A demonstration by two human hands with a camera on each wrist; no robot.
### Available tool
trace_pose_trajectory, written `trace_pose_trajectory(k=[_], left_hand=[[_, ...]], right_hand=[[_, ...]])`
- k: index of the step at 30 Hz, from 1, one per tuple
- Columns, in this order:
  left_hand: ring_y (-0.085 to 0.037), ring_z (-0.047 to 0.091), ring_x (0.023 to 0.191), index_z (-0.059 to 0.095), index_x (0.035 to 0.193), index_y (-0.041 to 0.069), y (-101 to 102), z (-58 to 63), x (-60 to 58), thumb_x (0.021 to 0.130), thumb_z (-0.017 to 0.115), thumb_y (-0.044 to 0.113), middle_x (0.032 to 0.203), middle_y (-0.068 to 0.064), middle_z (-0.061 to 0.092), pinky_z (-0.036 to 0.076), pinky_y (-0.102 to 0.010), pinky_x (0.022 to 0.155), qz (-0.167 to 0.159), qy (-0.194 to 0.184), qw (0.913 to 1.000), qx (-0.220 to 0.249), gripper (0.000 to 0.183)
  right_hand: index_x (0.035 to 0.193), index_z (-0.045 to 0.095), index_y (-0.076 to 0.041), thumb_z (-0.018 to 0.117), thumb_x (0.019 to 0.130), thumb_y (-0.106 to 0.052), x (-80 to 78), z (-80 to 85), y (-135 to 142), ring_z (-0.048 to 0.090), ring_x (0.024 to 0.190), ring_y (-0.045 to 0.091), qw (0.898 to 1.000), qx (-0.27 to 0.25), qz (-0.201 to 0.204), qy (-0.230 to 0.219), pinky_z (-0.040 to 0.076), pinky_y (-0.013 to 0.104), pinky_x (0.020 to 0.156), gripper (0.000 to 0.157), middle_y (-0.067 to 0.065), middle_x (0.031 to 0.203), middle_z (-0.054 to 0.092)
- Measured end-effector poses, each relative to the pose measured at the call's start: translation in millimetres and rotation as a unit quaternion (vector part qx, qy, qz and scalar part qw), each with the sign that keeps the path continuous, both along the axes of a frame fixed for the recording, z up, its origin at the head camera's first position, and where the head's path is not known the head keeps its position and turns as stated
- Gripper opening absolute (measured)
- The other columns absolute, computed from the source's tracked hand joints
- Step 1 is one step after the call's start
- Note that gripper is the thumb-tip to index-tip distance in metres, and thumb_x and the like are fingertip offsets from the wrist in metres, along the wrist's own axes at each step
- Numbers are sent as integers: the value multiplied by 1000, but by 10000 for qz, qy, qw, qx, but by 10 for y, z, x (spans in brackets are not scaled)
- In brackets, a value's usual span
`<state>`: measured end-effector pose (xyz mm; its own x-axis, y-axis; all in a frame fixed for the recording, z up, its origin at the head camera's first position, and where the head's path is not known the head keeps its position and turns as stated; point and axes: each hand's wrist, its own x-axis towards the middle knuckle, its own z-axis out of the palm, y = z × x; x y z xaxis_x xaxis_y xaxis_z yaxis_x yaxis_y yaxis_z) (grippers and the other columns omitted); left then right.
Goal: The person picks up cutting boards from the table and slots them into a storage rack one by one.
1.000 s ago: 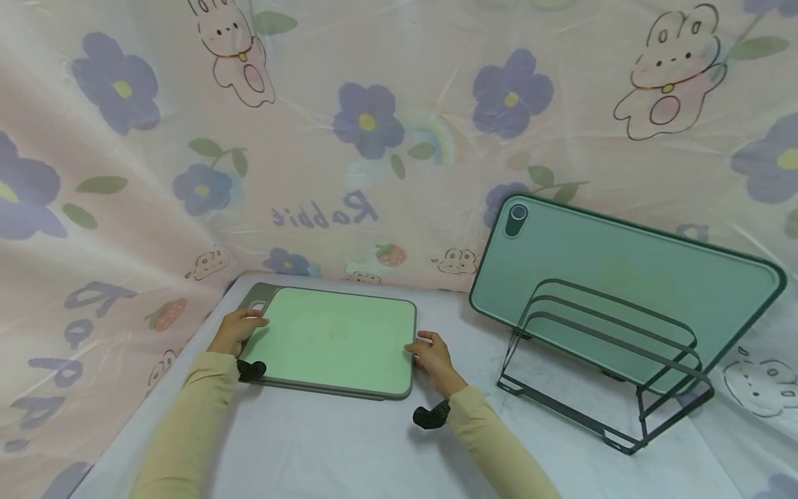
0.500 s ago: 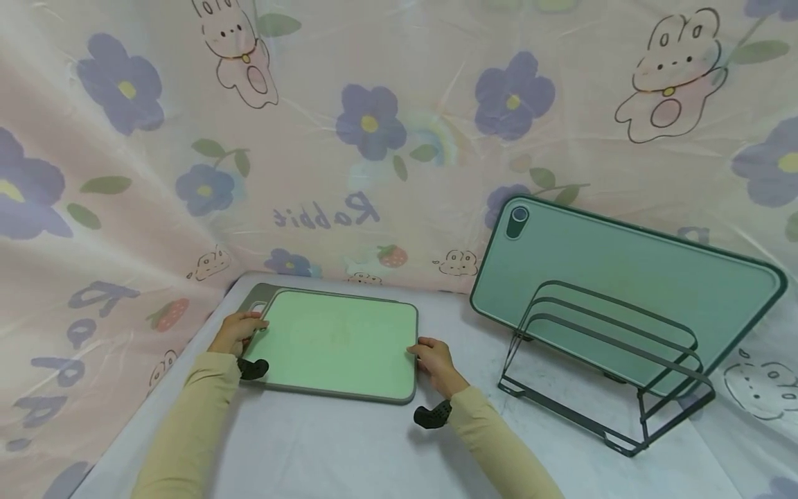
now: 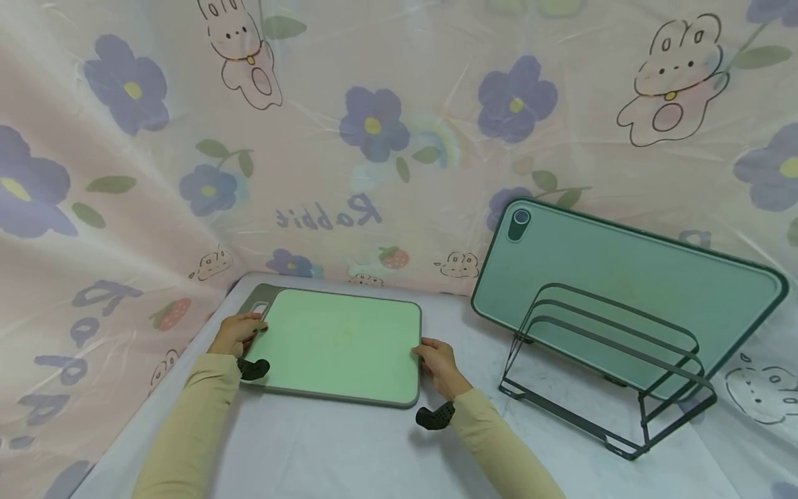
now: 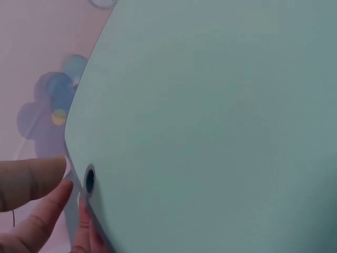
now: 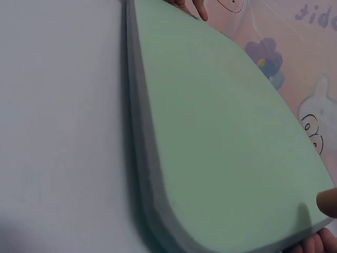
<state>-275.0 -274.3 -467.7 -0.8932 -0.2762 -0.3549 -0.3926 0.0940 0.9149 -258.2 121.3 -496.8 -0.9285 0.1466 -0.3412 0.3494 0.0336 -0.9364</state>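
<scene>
A light green cutting board with a grey rim lies flat or nearly flat near the table's left side. Under it, a grey-green board shows at the upper left with its handle hole. My left hand holds the left edge, its thumb by the rim; in the left wrist view, a small ringed hole sits close to the fingertips. My right hand pinches the right edge, thumb on top and fingers below, as the right wrist view shows. How far the board is off the lower one cannot be told.
At the right, a dark wire rack with several loops stands on the white-covered table. A large teal board with a dark rim leans upright in it. Behind hangs a patterned cloth.
The light green board has shifted slightly to the right and towards me, with the right hand following. Its front edge now hides the lower board's front edge. The left hand stays about where it was.
</scene>
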Motion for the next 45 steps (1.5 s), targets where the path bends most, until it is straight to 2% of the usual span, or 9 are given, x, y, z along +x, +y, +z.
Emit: trace_pose_trajectory(k=[9,18,26,33,35,37,39,41,45], left_hand=[[-10,48,69,52,129,-11,43,118,41,93,59,0,81,2,52,47,-23,61,-166,-161,9995,205,38],[-13,45,77,58,119,-6,98,161,69,94,57,1,98,-8,47,46,-23,66,-313,-252,9987,314,26],[-11,48,73,56,118,-6,171,195,47,93,60,-1,86,3,53,47,-22,63,-256,-134,9982,530,26],[-10,48,75,52,125,-6,222,235,54,97,56,2,91,2,51,46,-21,65,-394,-15,9979,508,30],[-12,49,79,51,129,-5,236,233,48,97,57,5,97,-1,53,46,-22,68,-348,-37,9983,472,33],[-18,52,95,47,135,-4,251,234,42,98,56,8,113,-10,55,45,-25,79,-372,-8,9985,391,40],[-24,46,113,44,140,-4,266,240,34,99,56,10,131,-17,49,42,-28,90,-383,28,9988,300,45],[-25,41,118,43,140,-4,284,250,34,98,57,11,135,-15,47,39,-28,93,-324,84,9990,300,46],[-13,50,90,58,117,4,312,271,40,96,62,10,100,2,57,43,-23,75,-80,209,9976,649,22]], right_hand=[[123,58,6,64,87,-3,51,50,43,56,89,20,9998,-107,-70,130,45,28,71,38,14,110,62],[126,58,4,63,89,-3,55,70,88,58,92,21,9994,-111,-281,164,44,27,69,37,15,111,63],[126,58,2,67,91,-11,59,117,133,56,89,20,9988,48,-420,230,43,28,66,39,13,112,61],[122,59,3,68,91,-14,62,186,160,56,85,20,9978,201,-511,384,44,28,64,36,13,109,61],[121,60,3,68,91,-14,75,213,162,56,87,21,9974,202,-565,408,45,30,66,36,13,109,60],[121,60,3,68,91,-15,82,248,161,57,91,23,9970,188,-625,428,46,32,69,35,14,110,61],[121,61,3,67,92,-15,86,282,167,57,93,24,9966,192,-665,441,47,33,71,35,15,112,60],[121,60,4,67,92,-16,84,319,178,57,95,24,9966,182,-666,452,46,35,74,36,15,113,60],[121,60,3,67,93,-17,64,377,228,54,95,23,9966,109,-671,468,44,35,75,35,14,113,59]])
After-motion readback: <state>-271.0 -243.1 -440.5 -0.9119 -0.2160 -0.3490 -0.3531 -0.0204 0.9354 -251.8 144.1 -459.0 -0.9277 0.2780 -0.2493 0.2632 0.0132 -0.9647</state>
